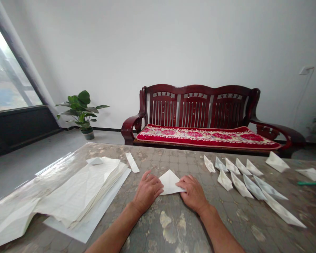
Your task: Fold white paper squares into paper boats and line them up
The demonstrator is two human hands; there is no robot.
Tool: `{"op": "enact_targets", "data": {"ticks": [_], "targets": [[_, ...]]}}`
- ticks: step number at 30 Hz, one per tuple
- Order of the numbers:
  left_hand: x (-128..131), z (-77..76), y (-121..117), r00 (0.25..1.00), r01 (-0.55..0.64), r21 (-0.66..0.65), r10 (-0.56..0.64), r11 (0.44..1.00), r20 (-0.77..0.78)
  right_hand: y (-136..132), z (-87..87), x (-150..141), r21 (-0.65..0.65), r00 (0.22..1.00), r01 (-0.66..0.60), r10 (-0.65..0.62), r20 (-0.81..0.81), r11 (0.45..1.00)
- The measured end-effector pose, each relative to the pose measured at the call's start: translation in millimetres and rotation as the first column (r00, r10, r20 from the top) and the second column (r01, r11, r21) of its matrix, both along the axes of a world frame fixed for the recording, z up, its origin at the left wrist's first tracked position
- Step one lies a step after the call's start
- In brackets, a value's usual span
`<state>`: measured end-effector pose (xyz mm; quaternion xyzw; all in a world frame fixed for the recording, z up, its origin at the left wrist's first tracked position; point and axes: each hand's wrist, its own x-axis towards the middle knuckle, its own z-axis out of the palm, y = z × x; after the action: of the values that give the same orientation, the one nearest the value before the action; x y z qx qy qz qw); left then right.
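A white sheet of paper [170, 181], folded to a peaked triangle, lies on the patterned tabletop [171, 225] with its point facing away from me. My left hand [149, 188] has its curled fingers on the paper's left corner. At the right corner, the fingers and thumb of my right hand [191, 188] grip the edge. Several folded paper boats [242, 184] stand in two rows to the right of my right hand. On the left is a stack of loose paper sheets [81, 191], with a small folded piece [94, 161] on top.
A narrow paper strip [132, 162] lies beyond my left hand. At the far right are a larger paper boat [277, 162] and a green pen-like stick [311, 183]. Past the table stand a red wooden bench [195, 109] and a potted plant [81, 110].
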<state>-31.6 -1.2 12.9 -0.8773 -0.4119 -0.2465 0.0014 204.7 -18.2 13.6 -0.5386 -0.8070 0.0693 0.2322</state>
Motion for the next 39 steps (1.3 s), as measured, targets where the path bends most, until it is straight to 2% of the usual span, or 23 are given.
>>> {"op": "enact_targets", "data": {"ticks": [3, 12, 17, 24, 31, 39], "targets": [[-4.4, -2.8, 2.1, 0.999, 0.036, -0.11, -0.032, 0.993, 0.032, 1.2, 1.6, 2.1, -0.016, 1.0, 0.01, -0.01, -0.017, 1.0], [-16.6, -11.7, 6.8, 0.994, 0.039, -0.183, -0.019, 0.982, 0.108, 0.6, 3.0, 3.9, 0.011, 1.0, 0.017, -0.017, 0.017, 1.0], [-14.2, -8.7, 7.7, 0.991, -0.032, -0.232, 0.061, 0.972, 0.116, 0.9, 3.2, 7.9, 0.047, 0.998, 0.061, -0.06, -0.023, 0.997], [-15.9, -6.7, 13.0, 0.977, -0.116, -0.297, 0.163, 0.948, 0.138, 6.8, 1.3, 17.0, -0.043, 0.992, 0.124, -0.124, -0.01, 0.991], [-16.1, -3.6, 16.9, 0.956, -0.268, -0.269, 0.289, 0.925, 0.041, 7.2, -1.4, 13.2, -0.025, 0.975, 0.218, -0.216, 0.056, 0.976], [-11.9, -1.9, 21.2, 0.916, -0.4, -0.135, 0.388, 0.907, -0.105, 6.8, -6.6, 6.1, 0.049, 0.946, 0.292, -0.296, 0.132, 0.955]]}}
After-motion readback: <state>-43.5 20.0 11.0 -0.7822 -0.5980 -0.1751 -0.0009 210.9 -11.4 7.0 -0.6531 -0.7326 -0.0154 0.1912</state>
